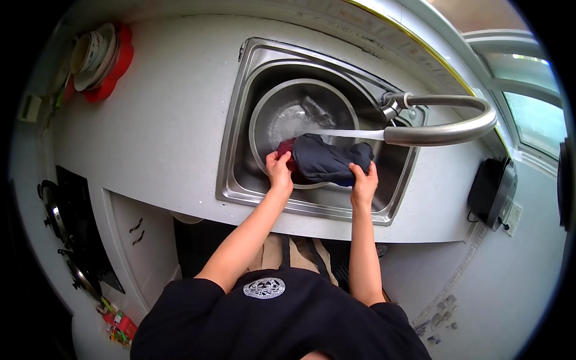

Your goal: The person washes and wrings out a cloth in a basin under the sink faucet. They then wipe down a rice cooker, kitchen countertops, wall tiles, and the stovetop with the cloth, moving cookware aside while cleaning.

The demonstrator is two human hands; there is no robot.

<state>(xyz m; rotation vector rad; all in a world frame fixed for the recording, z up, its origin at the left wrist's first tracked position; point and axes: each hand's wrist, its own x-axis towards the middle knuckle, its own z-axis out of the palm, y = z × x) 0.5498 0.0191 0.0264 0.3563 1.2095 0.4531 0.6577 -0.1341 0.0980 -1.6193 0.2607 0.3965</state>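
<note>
A dark grey cloth (327,159) with a dark red part at its left end is stretched between my two hands over the sink. My left hand (279,171) pinches the red end, and my right hand (363,182) grips the dark right end. Beneath the cloth, a round metal basin (259,123) stands in the steel sink (231,150), with water in it. Water runs from the curved faucet (414,135) to the left, just above the cloth and into the basin. A shiny or clear object lies in the basin water, its nature unclear.
Stacked bowls and plates (93,57) sit by a red tray (120,66) at the counter's far left. A black appliance (493,186) is at the right. Pans (54,210) lie on a dark hob at the lower left. A window (534,120) is at the upper right.
</note>
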